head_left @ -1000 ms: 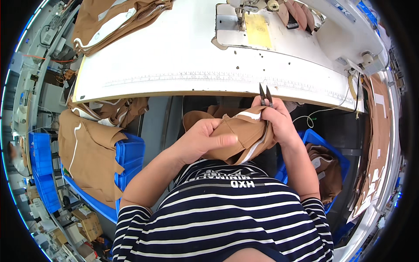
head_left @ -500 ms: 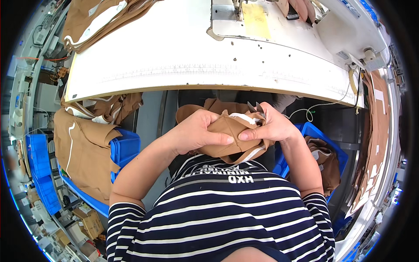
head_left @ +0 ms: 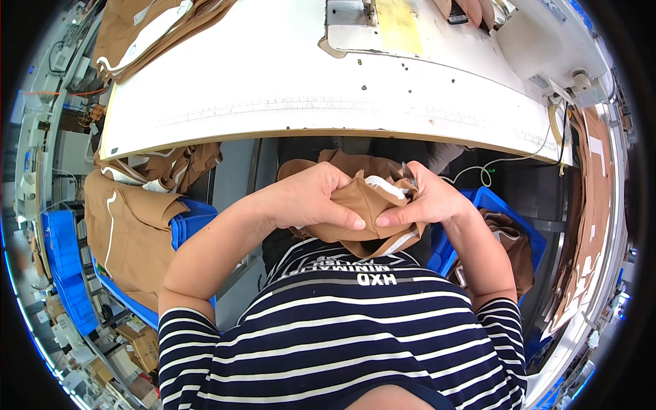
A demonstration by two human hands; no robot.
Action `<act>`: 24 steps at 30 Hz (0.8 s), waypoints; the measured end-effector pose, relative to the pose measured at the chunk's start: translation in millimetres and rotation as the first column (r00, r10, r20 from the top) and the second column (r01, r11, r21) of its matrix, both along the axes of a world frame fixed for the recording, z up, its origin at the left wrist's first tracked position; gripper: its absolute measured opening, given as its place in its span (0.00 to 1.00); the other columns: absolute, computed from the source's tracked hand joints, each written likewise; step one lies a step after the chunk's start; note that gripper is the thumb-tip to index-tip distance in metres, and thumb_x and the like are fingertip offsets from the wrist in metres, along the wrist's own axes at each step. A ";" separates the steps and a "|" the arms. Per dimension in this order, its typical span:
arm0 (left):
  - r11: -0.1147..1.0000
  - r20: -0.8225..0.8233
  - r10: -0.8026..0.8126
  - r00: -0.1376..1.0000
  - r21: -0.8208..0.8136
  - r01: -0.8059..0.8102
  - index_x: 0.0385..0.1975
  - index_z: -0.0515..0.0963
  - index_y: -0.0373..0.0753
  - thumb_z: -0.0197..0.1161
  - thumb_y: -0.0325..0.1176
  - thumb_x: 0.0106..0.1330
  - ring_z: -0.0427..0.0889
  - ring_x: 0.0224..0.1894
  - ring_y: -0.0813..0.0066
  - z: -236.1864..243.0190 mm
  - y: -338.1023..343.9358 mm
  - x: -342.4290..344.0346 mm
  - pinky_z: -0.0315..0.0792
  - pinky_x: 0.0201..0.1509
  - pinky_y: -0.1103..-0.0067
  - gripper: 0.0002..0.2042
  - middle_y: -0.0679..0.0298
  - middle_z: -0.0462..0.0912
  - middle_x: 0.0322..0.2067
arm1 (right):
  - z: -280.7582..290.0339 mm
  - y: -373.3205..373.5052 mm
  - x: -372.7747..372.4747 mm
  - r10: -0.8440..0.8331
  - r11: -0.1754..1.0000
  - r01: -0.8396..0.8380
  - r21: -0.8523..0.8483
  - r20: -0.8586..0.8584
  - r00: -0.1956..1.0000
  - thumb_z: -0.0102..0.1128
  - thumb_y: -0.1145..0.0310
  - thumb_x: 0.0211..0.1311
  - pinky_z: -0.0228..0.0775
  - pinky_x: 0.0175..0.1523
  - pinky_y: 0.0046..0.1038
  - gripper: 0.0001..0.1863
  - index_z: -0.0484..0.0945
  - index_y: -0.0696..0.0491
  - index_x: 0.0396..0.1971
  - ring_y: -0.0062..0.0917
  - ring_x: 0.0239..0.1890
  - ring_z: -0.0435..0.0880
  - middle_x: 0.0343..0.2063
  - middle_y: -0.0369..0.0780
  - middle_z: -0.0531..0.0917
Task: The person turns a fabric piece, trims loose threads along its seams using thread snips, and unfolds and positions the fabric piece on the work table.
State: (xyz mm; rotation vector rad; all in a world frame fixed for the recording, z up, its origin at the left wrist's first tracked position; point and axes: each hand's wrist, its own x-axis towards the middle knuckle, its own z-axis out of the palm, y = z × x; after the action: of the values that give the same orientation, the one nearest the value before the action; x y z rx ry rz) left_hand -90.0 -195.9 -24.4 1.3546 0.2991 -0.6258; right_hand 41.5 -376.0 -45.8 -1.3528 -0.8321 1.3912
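A brown fabric piece (head_left: 352,198) with a seam and white edging is bunched over my lap, just below the table edge. My left hand (head_left: 304,199) is closed on its left side, thumb pressed on top by the seam. From the right, my right hand (head_left: 430,199) pinches the same cloth, its thumb close to the left thumb. Dark pointed blades, seemingly of thread snips (head_left: 402,171), stick out from the right hand at the far side of the cloth; their handle is hidden. Both hands' fingers lie mostly under the fabric.
Beyond my hands runs a white sewing table (head_left: 260,89) carrying a sewing machine (head_left: 553,55) and a stack of brown cut pieces (head_left: 164,34). Brown cloth drapes over a blue bin (head_left: 195,222) at left. Another blue bin (head_left: 529,232) with brown cloth stands at right.
The thumbs have drawn slightly apart, and the cloth between them is folded up more along the seam. My left elbow has shifted a little outward. The blades show less.
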 end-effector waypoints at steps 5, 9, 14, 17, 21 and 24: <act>0.997 0.037 -0.063 0.997 -0.029 0.064 0.30 0.79 0.32 0.70 0.29 0.50 0.74 0.28 0.85 -0.7 4.2 -3.5 0.67 0.34 0.87 0.11 0.69 0.80 0.25 | 9.3 2.4 5.7 0.174 0.984 -0.172 -0.053 0.031 0.984 0.72 0.68 0.44 0.65 0.34 0.17 0.13 0.79 0.59 0.27 0.12 0.27 0.72 0.21 0.31 0.79; 0.996 0.064 -0.071 0.995 -0.047 0.074 0.34 0.78 0.31 0.68 0.28 0.52 0.74 0.31 0.85 -2.0 11.3 0.0 0.68 0.37 0.87 0.11 0.69 0.80 0.28 | 17.9 2.7 10.8 0.111 0.994 -0.110 -0.017 0.050 0.993 0.71 0.67 0.44 0.65 0.34 0.17 0.13 0.79 0.59 0.28 0.12 0.27 0.72 0.22 0.31 0.79; 0.948 0.033 0.189 0.981 -0.266 -0.174 0.48 0.70 0.32 0.65 0.29 0.55 0.75 0.44 0.81 0.7 6.1 0.9 0.70 0.49 0.83 0.20 0.63 0.78 0.43 | 48.8 0.3 35.4 -0.262 0.965 0.256 0.060 0.290 0.920 0.71 0.65 0.45 0.64 0.33 0.16 0.14 0.78 0.57 0.29 0.12 0.27 0.71 0.24 0.30 0.77; 0.941 -0.032 0.198 0.980 -0.273 -0.199 0.49 0.69 0.32 0.65 0.30 0.55 0.76 0.45 0.78 3.2 6.3 4.7 0.70 0.51 0.80 0.22 0.61 0.76 0.45 | 58.8 -5.7 74.2 -0.470 0.845 0.498 0.194 0.713 0.521 0.69 0.63 0.46 0.64 0.33 0.16 0.16 0.77 0.57 0.31 0.13 0.28 0.73 0.23 0.32 0.76; 0.928 -0.025 0.252 0.967 -0.279 -0.248 0.48 0.70 0.31 0.63 0.33 0.59 0.76 0.44 0.77 2.2 1.4 10.2 0.71 0.50 0.80 0.20 0.60 0.77 0.43 | 38.6 -9.7 105.2 -0.486 0.768 0.436 0.470 0.870 -0.080 0.68 0.63 0.48 0.68 0.41 0.25 0.18 0.77 0.57 0.37 0.25 0.36 0.77 0.36 0.42 0.77; 0.931 0.157 0.354 0.922 -0.149 -0.332 0.42 0.73 0.30 0.60 0.35 0.62 0.75 0.37 0.84 -0.4 -4.5 12.5 0.72 0.43 0.85 0.14 0.64 0.78 0.36 | 49.9 -14.1 80.4 -0.586 0.753 0.218 0.620 0.784 -0.207 0.67 0.62 0.49 0.67 0.49 0.30 0.22 0.75 0.57 0.44 0.32 0.44 0.76 0.46 0.47 0.73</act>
State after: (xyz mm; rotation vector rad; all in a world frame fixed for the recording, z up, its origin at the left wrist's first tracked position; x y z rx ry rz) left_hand -77.5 -200.3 -24.7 1.1963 0.3367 -0.2200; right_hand 122.0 -390.1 4.0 -2.0893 -1.1862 -0.6436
